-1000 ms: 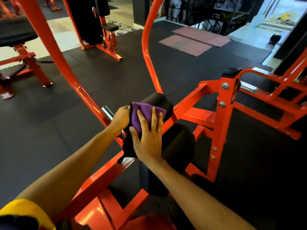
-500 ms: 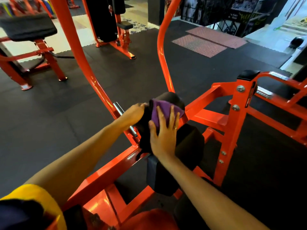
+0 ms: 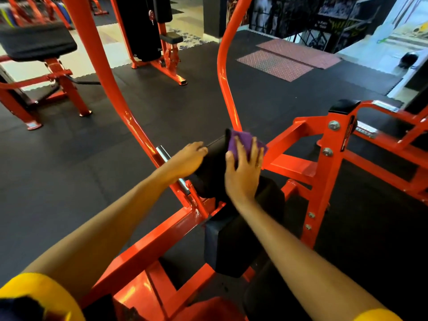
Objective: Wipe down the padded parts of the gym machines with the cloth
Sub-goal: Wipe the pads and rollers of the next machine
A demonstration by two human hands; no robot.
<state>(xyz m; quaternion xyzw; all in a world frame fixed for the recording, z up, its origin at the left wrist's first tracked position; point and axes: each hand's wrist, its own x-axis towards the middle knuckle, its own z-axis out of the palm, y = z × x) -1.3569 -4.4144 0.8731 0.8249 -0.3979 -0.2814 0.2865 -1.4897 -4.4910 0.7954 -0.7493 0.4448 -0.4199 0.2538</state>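
Pressing flat on the purple cloth [image 3: 240, 141], the right hand [image 3: 243, 174] has its fingers straight and spread, the thumb out at nine o'clock, and pins the cloth against the top of the black roller pad [image 3: 212, 167]. The cloth lies folded over the pad's far upper end, at twelve o'clock from the palm, with one corner sticking out past the fingertips towards two o'clock.

The left hand [image 3: 188, 159] lies against the pad's nine o'clock end, fingertips touching the black cover. Blur hides whether those fingers grip the pad or only rest on it. The two hands are near each other but apart, with the pad between them.

A chrome bar [image 3: 162, 153] runs just at nine o'clock of the left wrist, fixed to the orange frame [image 3: 148, 246] that carries the pad. Below the roller, at six o'clock, sits a second, larger black pad [image 3: 231, 251] on the same frame. Yellow sleeves [image 3: 44, 295] show on both upper arms at the bottom corners.

Beyond, at eleven o'clock, stands a bench with a black seat [image 3: 37, 40] on orange legs. At one o'clock two red checkered mats [image 3: 275, 63] lie on the black rubber floor [image 3: 69, 172].
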